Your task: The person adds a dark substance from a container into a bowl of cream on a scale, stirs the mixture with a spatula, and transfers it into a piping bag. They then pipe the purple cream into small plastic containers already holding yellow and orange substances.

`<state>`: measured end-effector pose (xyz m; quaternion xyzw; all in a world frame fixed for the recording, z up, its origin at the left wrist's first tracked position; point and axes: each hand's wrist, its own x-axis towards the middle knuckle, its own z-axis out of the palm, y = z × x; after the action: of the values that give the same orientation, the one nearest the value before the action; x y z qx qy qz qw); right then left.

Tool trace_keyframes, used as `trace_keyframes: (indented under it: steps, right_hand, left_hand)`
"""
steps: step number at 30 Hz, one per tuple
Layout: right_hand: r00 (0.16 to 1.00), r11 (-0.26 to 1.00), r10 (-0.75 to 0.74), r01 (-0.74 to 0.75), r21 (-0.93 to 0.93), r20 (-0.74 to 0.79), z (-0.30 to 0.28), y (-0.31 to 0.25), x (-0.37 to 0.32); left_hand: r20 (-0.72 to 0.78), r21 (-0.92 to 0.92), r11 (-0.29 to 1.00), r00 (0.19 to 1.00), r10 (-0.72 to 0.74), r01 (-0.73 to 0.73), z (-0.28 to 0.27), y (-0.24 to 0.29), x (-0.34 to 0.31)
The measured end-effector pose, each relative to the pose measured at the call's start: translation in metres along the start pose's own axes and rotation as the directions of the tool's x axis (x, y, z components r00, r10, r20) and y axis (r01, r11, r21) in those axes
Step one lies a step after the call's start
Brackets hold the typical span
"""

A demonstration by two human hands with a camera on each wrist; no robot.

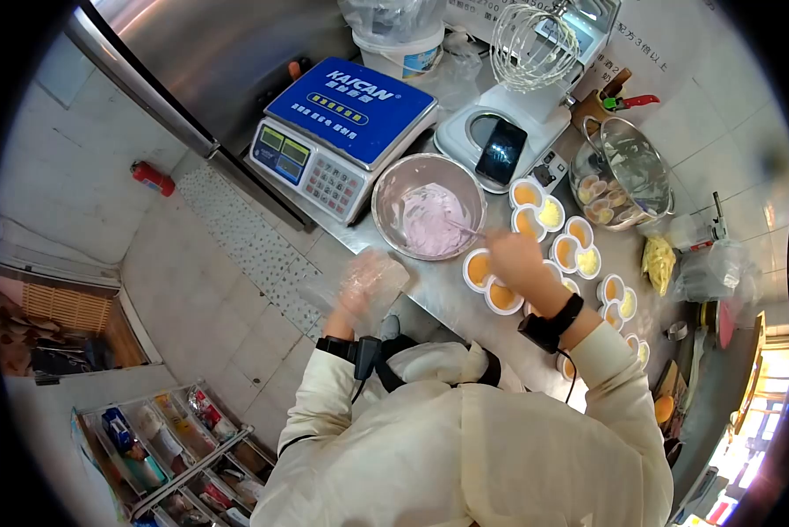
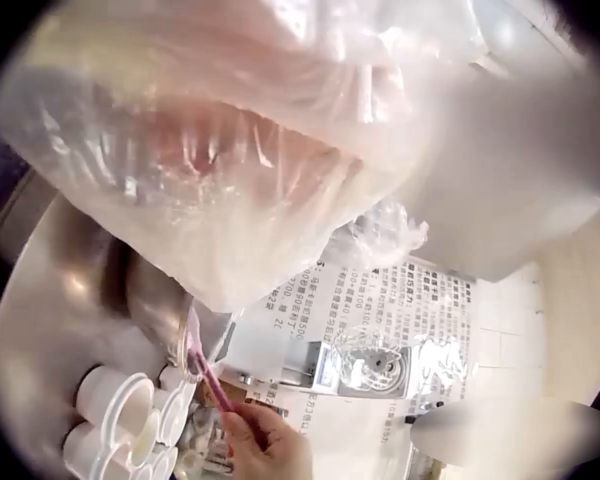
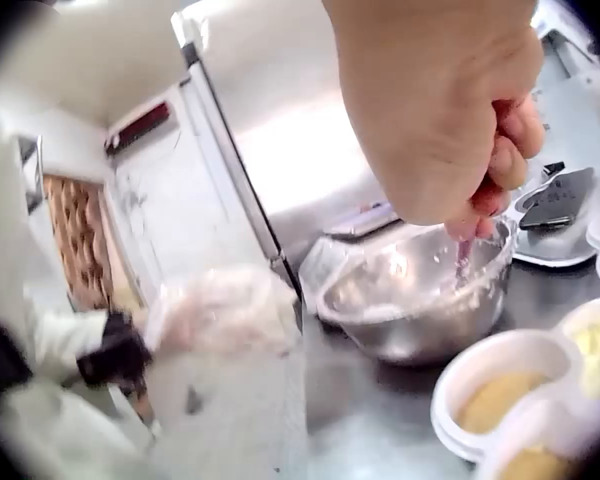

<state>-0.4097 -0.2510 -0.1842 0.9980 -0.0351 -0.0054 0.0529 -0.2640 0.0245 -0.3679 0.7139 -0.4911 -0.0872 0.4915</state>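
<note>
A steel bowl (image 1: 384, 207) on the metal counter holds pale pink cream (image 1: 433, 220). My right hand (image 1: 519, 263) grips the handle of a pink spatula (image 1: 466, 230), whose lower end is in the bowl; the curled fingers also show in the right wrist view (image 3: 450, 120). My left hand (image 1: 359, 285) is inside a clear plastic bag (image 1: 385, 279), held off the counter's front edge, left of and below the bowl. In the left wrist view the bag (image 2: 270, 220) covers the hand, and the finger pose is blurred.
Behind the bowl stand a blue-topped scale (image 1: 350, 110) and a mixer (image 1: 517, 114) with a phone (image 1: 502, 149) on its base. White cups (image 1: 478, 270) with orange and yellow contents line the counter to the right, near a steel pot (image 1: 627, 176). Shelves are lower left.
</note>
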Motion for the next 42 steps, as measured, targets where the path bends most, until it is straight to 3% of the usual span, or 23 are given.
trace_keyframes:
  steps: [1, 3, 5, 7, 9, 10, 12, 13, 14, 15, 22, 24, 28, 30, 32, 33, 34, 35, 36, 38, 39, 40, 42]
  right_hand:
    - [0.999, 0.998, 0.042, -0.041, 0.057, -0.016, -0.018, 0.005, 0.003]
    - [0.996, 0.991, 0.088, -0.084, 0.109, -0.031, -0.036, 0.017, 0.017]
    - [0.988, 0.992, 0.076, -0.061, 0.112, -0.133, -0.041, 0.030, 0.037]
    - [0.994, 0.997, 0.068, -0.064, 0.043, -0.085, -0.025, 0.044, 0.059]
    - [0.999, 0.999, 0.039, -0.040, -0.032, -0.038, -0.015, 0.053, 0.078]
    - [0.997, 0.998, 0.017, -0.013, -0.059, 0.070, -0.012, 0.054, 0.085]
    - [0.982, 0.995, -0.023, 0.039, -0.087, 0.186, -0.011, 0.053, 0.094]
    - [0.967, 0.992, -0.064, 0.088, -0.085, 0.246, -0.017, 0.049, 0.095]
    - [0.948, 0.990, -0.093, 0.122, -0.076, 0.306, -0.019, 0.045, 0.093]
    - [0.946, 0.991, -0.085, 0.112, -0.069, 0.314, -0.018, 0.040, 0.090]
    - [0.945, 0.985, -0.018, -0.039, 0.166, 0.328, -0.004, -0.010, 0.081]
    - [0.928, 0.976, 0.015, -0.094, 0.195, 0.372, 0.005, -0.012, 0.081]
    - [0.966, 0.895, -0.110, -0.006, 0.446, 0.233, 0.028, 0.004, 0.079]
    - [0.968, 0.842, -0.135, -0.001, 0.539, 0.212, 0.018, 0.009, 0.076]
    - [0.889, 0.656, -0.152, -0.236, 0.717, 0.432, -0.002, 0.016, 0.071]
    - [0.890, 0.656, -0.159, -0.228, 0.719, 0.428, -0.007, 0.018, 0.064]
    - [0.931, 0.552, -0.041, -0.282, 0.785, 0.364, -0.010, 0.017, 0.053]
    - [0.947, 0.431, 0.084, -0.315, 0.845, 0.311, -0.015, 0.016, 0.048]
    - [0.948, 0.423, 0.074, -0.312, 0.851, 0.311, -0.025, 0.016, 0.047]
    - [0.971, 0.348, 0.054, -0.238, 0.907, 0.234, -0.055, 0.013, 0.044]
    - [0.971, 0.341, 0.054, -0.236, 0.910, 0.232, -0.068, 0.010, 0.043]
    - [0.986, 0.452, 0.020, -0.154, 0.879, 0.163, -0.081, 0.005, 0.045]
    - [0.998, 0.698, -0.062, 0.042, 0.715, 0.001, -0.105, -0.005, 0.047]
  left_hand:
    - [0.001, -0.011, 1.000, 1.000, -0.004, 0.004, 0.004, 0.003, 0.000]
    - [0.050, -0.446, 0.885, 0.991, -0.126, 0.135, 0.008, 0.014, 0.004]
    - [0.064, -0.441, 0.883, 0.987, -0.148, 0.161, 0.004, 0.031, 0.019]
    - [0.078, -0.438, 0.878, 0.981, -0.178, 0.194, 0.009, 0.042, 0.026]
    - [0.206, -0.886, 0.262, 0.830, -0.518, 0.384, 0.018, 0.048, 0.030]
    - [0.199, -0.892, 0.250, 0.823, -0.532, 0.376, 0.016, 0.057, 0.037]
    - [0.163, -0.505, 0.615, 0.767, -0.621, 0.606, 0.008, 0.067, 0.056]
    - [0.157, -0.511, 0.607, 0.761, -0.629, 0.608, 0.016, 0.050, 0.051]
    - [0.325, -0.888, 0.051, 0.702, -0.634, 0.457, 0.029, 0.022, 0.039]
    - [0.476, -0.822, -0.553, 0.698, -0.534, 0.137, 0.027, 0.022, 0.042]
    - [0.565, -0.820, -0.522, 0.475, -0.675, 0.234, -0.013, 0.067, 0.079]
    - [0.519, -0.722, -0.677, 0.757, -0.397, 0.140, -0.010, 0.063, 0.075]
    - [0.528, -0.771, -0.624, 0.673, -0.518, 0.125, -0.010, 0.060, 0.071]
    - [0.364, -0.760, -0.641, 0.886, -0.286, 0.105, -0.010, 0.065, 0.068]
    - [0.408, -0.814, -0.552, 0.853, -0.324, 0.179, -0.016, 0.033, 0.050]
    - [0.444, -0.850, -0.461, 0.819, -0.364, 0.257, -0.019, 0.021, 0.044]
    - [0.437, -0.854, -0.455, 0.820, -0.369, 0.251, -0.025, 0.029, 0.046]
    - [0.377, -0.925, -0.134, 0.807, -0.454, 0.356, -0.032, 0.040, 0.044]
    - [0.298, -0.871, 0.195, 0.802, -0.518, 0.450, -0.043, 0.060, 0.044]
    - [0.119, -0.437, 0.716, 0.824, -0.554, 0.544, -0.063, 0.103, 0.048]
    - [0.039, -0.115, 0.847, 0.854, -0.519, 0.520, -0.069, 0.119, 0.052]
    - [0.038, -0.110, 0.849, 0.856, -0.516, 0.517, -0.072, 0.131, 0.060]
    - [-0.232, -0.332, 0.897, 0.896, -0.378, 0.292, -0.074, 0.152, 0.076]
